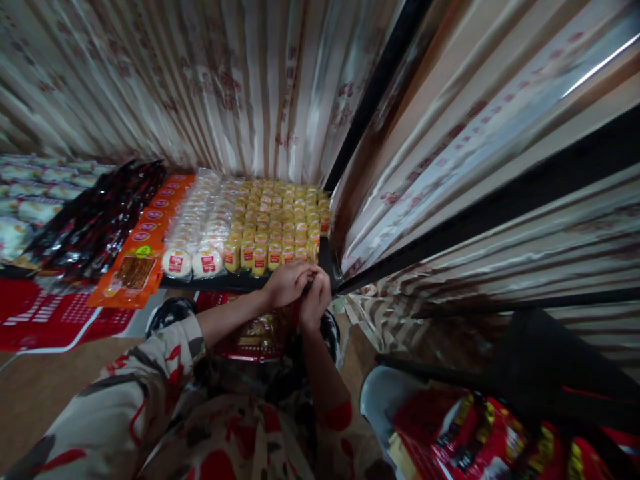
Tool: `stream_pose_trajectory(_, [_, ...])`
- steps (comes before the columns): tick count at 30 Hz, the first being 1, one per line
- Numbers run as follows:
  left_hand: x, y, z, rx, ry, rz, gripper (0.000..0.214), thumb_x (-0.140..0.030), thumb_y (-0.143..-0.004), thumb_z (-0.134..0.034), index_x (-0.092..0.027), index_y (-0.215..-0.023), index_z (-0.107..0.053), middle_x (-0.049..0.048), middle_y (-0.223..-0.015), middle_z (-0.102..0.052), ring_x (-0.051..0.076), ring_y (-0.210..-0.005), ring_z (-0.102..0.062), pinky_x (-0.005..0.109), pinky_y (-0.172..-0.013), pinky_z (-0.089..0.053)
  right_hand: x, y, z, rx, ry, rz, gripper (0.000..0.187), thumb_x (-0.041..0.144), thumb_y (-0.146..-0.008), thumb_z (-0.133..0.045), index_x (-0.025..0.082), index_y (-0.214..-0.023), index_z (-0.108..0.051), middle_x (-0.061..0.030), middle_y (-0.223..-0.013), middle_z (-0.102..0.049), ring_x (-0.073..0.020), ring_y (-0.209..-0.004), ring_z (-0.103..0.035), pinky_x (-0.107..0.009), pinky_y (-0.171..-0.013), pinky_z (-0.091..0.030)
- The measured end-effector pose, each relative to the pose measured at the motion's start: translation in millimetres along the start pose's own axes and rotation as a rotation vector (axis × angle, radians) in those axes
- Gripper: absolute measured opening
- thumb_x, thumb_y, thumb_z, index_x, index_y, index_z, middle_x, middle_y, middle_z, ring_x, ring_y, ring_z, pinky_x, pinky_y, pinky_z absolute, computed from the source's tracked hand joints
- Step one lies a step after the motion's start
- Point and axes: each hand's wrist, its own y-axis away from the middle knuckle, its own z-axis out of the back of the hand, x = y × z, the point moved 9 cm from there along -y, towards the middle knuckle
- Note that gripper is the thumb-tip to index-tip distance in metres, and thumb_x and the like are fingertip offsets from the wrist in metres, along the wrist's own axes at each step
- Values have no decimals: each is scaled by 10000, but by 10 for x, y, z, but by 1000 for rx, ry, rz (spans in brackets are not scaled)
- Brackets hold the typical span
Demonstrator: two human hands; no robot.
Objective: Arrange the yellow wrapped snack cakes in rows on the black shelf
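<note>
Cropped sleeve point(107, 407), left hand point(286, 283), right hand point(315, 301) near packets point(275, 223), grip obscured

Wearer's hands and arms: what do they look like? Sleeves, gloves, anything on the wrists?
Bare left hand and bare right hand, no gloves. Loose cream fabric left sleeve with irregular red and dark grey-black patches, ending on the forearm; similarly patterned right sleeve, also short of the wrist. No watch or bracelet shows; the picture is dim.

Packets point(274, 233) — yellow, white, orange, dark — line a black shelf point(328, 257).
</note>
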Motion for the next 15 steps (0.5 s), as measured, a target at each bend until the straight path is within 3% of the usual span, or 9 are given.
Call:
stream_pose_trajectory(3, [159, 422, -5, -16, 27, 106, 276, -174, -848, -369, -194, -984, -607, 41, -982, -643, 128, -923, -570, 229, -860, -429, -85, 366, -74, 80, 18, -13, 361, 406, -885, -316, 151, -881, -572, -62, -833, -617, -156, -796, -566, -279, -753, -441])
stream_pose_trajectory(6, [535, 869, -94, -36, -8, 327, 256, -174, -832, -378, -204, -909, -620, 37, -905, -651, 142, -876, -580, 258, -844, -441, -431, 713, -226, 220, 123, -123, 336, 387, -869, -327, 169, -871, -583, -58, -854, -637, -165, -813, -575, -282, -768, -441])
stream_pose_trajectory(9, [1004, 1281, -336, 31, 22, 545, 288, -109, -775, -416, -210, -960, -613, 43, -959, -657, 164, -913, -588, 291, -869, -437, -921, 1028, -441, 423, 226, -271, 299, 326, -834, -341, 189, -874, -604, -57, -877, -660, -175, -817, -600, -297, -776, -458])
stream_pose_trajectory(12, [1488, 1622, -621, 132, 107, 805, 310, -53, -713, -449, -211, -901, -638, 61, -962, -672, 197, -942, -598, 317, -875, -433, -1318, 1203, -601, 540, 381, -322, 278, 225, -754, -428, 198, -948, -624, -69, -984, -666, -204, -946, -598, -338, -871, -427])
stream_pose_trajectory(15, [1819, 1793, -778, 106, 231, 987, 276, -48, -684, -485, -187, -859, -647, 80, -938, -683, 208, -949, -601, 319, -864, -434, -1619, 1264, -758, 639, 495, -367, 290, 164, -746, -423, 190, -937, -640, -91, -976, -673, -221, -950, -608, -351, -877, -418])
